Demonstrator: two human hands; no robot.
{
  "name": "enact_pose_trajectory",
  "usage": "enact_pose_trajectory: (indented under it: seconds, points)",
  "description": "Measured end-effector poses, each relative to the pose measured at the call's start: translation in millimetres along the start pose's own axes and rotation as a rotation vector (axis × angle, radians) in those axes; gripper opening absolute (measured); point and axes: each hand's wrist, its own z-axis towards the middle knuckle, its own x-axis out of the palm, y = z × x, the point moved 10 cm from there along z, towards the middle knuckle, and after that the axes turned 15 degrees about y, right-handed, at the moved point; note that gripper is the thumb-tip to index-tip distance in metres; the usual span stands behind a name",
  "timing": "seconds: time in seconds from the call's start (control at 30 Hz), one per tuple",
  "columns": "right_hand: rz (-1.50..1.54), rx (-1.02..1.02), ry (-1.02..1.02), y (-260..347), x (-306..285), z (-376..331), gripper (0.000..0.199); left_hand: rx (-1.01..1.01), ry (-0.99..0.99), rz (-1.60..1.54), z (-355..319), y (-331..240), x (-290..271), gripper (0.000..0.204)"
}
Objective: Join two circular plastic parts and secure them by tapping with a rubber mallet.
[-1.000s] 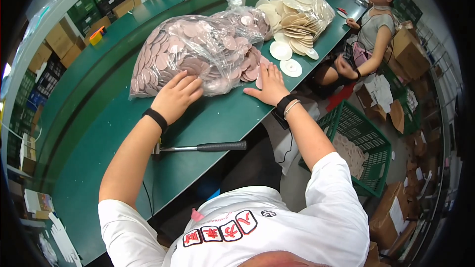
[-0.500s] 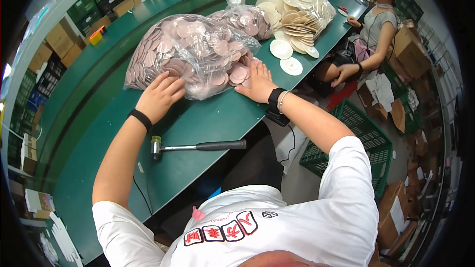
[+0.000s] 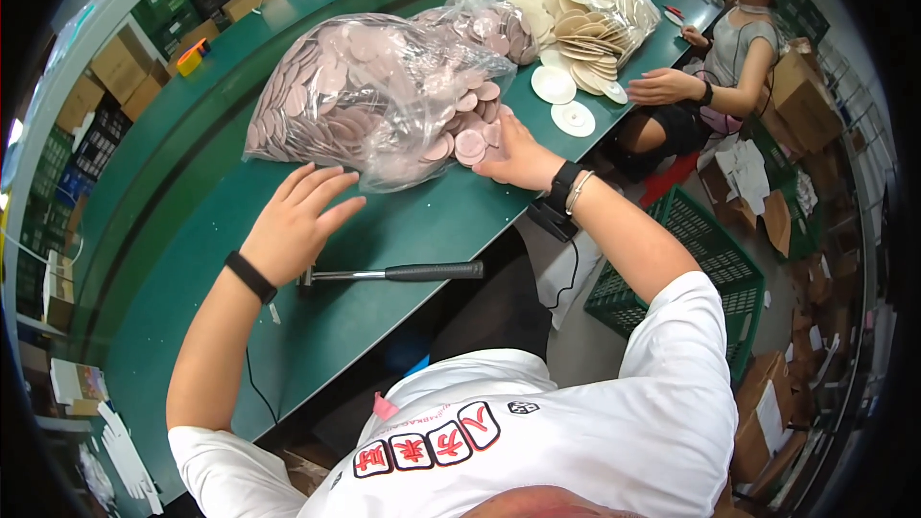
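A large clear plastic bag [image 3: 336, 86] full of pinkish round discs lies on the green workbench, its mouth towards the right. Several discs [image 3: 470, 144] spill from that mouth. My right hand [image 3: 526, 158] rests at their edge, fingers stretched and thumb apart, seemingly touching the outermost ones. Just off the bag's near side, my left hand [image 3: 299, 221] is spread over the bench and holds nothing. Below it lies a hammer [image 3: 432, 271] with a black grip; the hand and wrist partly cover its head.
Behind stands a second bag of pinkish discs [image 3: 494, 34]. Farther right, a bag of cream discs [image 3: 585, 24] spills onto the bench [image 3: 192, 259]. A co-worker [image 3: 739, 67] sits at the right, one hand extended to the bench edge. A green crate [image 3: 710, 278] stands on the floor.
My left hand has drawn back from the bag towards me. My right hand has shifted slightly right and nearer. The co-worker's hand has risen to the bench edge.
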Motion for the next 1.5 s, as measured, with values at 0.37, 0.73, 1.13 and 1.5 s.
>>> enact_pose_trajectory:
  seconds: [0.37, 0.73, 1.13, 1.5]
  points:
    - [0.155, 0.061, 0.026, -15, -18, -50, 0.086, 0.007, 0.114, -0.436, -78, -82, -35, 0.034]
    - [0.450, -0.101, -0.115, -27, -36, -33, 0.052, -0.115, 0.125, -0.633, -118, -106, -17, 0.034]
    - [-0.413, -0.043, -0.367, -83, -75, -67, 0.058, -0.226, 0.037, -0.792, -144, -103, -7, 0.026]
    - [-0.543, -0.244, -0.221, -15, -46, -115, 0.038, -0.125, 0.010, -0.868, -140, -109, -2, 0.026]
